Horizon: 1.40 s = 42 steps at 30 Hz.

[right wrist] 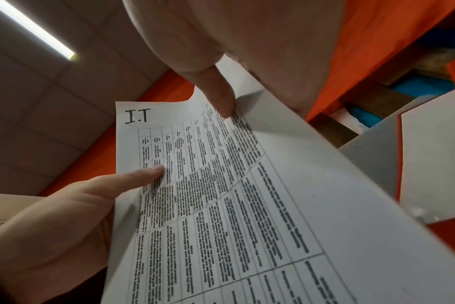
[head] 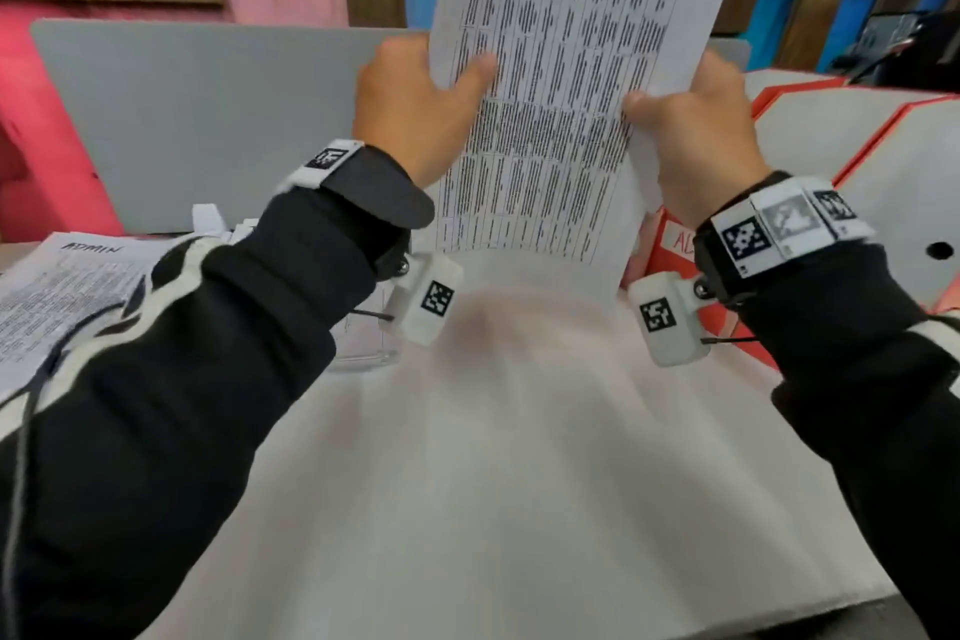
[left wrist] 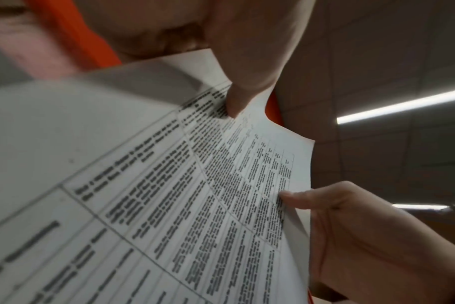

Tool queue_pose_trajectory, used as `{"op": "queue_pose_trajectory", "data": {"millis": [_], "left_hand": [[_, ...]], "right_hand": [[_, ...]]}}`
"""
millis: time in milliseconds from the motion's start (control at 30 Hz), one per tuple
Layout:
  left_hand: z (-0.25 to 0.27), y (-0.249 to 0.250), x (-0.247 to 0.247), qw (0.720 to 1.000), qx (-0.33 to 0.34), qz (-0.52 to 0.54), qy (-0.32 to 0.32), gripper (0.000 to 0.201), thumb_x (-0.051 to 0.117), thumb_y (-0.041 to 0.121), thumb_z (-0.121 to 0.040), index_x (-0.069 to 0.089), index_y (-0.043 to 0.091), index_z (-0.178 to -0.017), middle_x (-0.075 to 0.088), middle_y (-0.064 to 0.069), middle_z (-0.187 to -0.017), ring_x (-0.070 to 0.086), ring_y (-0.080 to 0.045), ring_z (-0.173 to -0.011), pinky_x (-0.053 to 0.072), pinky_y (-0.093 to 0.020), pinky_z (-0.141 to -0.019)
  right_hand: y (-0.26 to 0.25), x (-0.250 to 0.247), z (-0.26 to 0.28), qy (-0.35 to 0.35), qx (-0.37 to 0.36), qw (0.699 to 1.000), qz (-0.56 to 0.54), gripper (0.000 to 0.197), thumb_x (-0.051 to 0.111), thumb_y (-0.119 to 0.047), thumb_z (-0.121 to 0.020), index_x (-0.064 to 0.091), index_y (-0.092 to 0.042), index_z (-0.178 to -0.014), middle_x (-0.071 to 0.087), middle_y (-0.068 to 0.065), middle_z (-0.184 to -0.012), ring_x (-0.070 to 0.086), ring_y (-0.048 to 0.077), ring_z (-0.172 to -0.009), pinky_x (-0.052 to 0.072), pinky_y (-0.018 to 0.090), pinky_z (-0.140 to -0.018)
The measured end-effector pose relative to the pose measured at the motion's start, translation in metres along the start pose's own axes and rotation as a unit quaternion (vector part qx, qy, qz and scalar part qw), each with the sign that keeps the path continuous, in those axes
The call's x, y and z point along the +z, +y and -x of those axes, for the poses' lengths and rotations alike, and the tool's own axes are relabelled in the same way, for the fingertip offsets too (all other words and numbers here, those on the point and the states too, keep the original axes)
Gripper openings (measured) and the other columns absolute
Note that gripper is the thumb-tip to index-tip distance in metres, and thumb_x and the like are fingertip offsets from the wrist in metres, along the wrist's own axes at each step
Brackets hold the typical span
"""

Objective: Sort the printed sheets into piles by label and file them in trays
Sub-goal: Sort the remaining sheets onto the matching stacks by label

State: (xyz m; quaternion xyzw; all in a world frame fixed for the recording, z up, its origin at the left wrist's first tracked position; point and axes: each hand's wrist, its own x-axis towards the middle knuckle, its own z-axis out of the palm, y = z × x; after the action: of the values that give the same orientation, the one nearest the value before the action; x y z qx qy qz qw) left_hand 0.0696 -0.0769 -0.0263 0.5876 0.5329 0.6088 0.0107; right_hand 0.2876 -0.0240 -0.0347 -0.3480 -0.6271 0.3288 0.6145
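Printed sheet point(head: 566, 94) with a dense table of text is held up in the air between both hands, well above the white tabletop point(head: 519, 457). The left hand point(head: 410, 114) pinches its left edge, thumb point(head: 475, 70) pressed flat on the printed face and the other fingers hidden behind the paper. The right hand point(head: 701, 135) pinches the opposite edge slightly lower, its thumb point(head: 641, 107) likewise on the front and the rest of its fingers behind. In the right wrist view the handwritten label "I.T" point(right wrist: 137, 116) shows at the sheet's top corner, above the left thumb point(right wrist: 140, 176), and the paper bows slightly between the two grips. A second layer of paper shows behind the front sheet at the right hand's edge; how many sheets are held cannot be told.

Outward from the left hand, down by that forearm, lies a pile of printed sheets point(head: 67, 291) with "ADMIN" written at its top. Outward from the right hand stand white and orange file trays point(head: 852, 140), one bearing a partly hidden handwritten label just beside the right wrist. Beyond the fingers rises a grey panel point(head: 208, 120), with pink and blue boards behind it.
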Motion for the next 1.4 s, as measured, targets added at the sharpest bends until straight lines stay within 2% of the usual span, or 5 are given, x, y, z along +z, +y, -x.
{"op": "queue_pose_trajectory", "data": {"millis": [167, 300, 500, 1000, 1400], "left_hand": [[0.037, -0.05, 0.005, 0.98, -0.135, 0.133, -0.052, 0.029, 0.085, 0.041, -0.078, 0.072, 0.02, -0.094, 0.074, 0.01, -0.092, 0.069, 0.008, -0.082, 0.057, -0.014, -0.072], [0.05, -0.073, 0.021, 0.959, -0.223, 0.174, -0.037, 0.122, 0.089, 0.071, -0.048, 0.046, 0.007, -0.142, 0.058, -0.004, -0.14, 0.055, -0.018, -0.13, 0.044, -0.043, -0.112], [0.031, -0.044, 0.012, 0.959, -0.192, 0.206, -0.013, 0.023, 0.087, 0.022, -0.079, 0.065, 0.022, -0.085, 0.069, 0.022, -0.073, 0.063, 0.016, -0.063, 0.049, -0.01, -0.067], [-0.001, -0.102, -0.043, 0.969, -0.165, -0.109, -0.148, 0.032, 0.074, 0.033, -0.088, 0.074, 0.006, -0.105, 0.075, -0.007, -0.093, 0.068, -0.022, -0.079, 0.06, -0.04, -0.076], [0.004, -0.216, -0.158, 0.877, -0.264, -0.367, -0.163, 0.046, 0.082, 0.036, -0.082, 0.07, 0.007, -0.115, 0.072, -0.012, -0.114, 0.067, -0.032, -0.107, 0.052, -0.036, -0.092]], "right_hand": [[0.035, 0.01, 0.027, -0.02, 0.068, 0.997, 0.017, 0.048, 0.067, 0.006, -0.084, 0.059, -0.015, -0.127, 0.075, 0.001, -0.118, 0.073, 0.016, -0.107, 0.058, 0.045, -0.098], [0.051, 0.021, 0.037, -0.021, 0.084, 0.995, 0.052, 0.043, 0.065, 0.003, -0.085, 0.059, -0.016, -0.124, 0.074, -0.001, -0.112, 0.072, 0.013, -0.1, 0.06, 0.04, -0.091], [0.041, 0.02, 0.018, -0.017, 0.056, 0.998, 0.003, 0.053, 0.06, 0.002, -0.08, 0.063, -0.016, -0.13, 0.074, 0.002, -0.123, 0.071, 0.02, -0.114, 0.058, 0.046, -0.099], [0.045, 0.061, 0.01, -0.16, 0.201, 0.963, 0.079, 0.041, 0.05, 0.015, -0.093, 0.068, -0.011, -0.119, 0.078, 0.006, -0.1, 0.076, 0.015, -0.074, 0.056, 0.026, -0.054], [0.086, 0.235, 0.022, -0.332, 0.284, 0.882, 0.175, 0.007, 0.07, 0.001, -0.09, 0.068, 0.0, -0.097, 0.076, 0.019, -0.105, 0.075, 0.031, -0.098, 0.06, 0.048, -0.093]]}}
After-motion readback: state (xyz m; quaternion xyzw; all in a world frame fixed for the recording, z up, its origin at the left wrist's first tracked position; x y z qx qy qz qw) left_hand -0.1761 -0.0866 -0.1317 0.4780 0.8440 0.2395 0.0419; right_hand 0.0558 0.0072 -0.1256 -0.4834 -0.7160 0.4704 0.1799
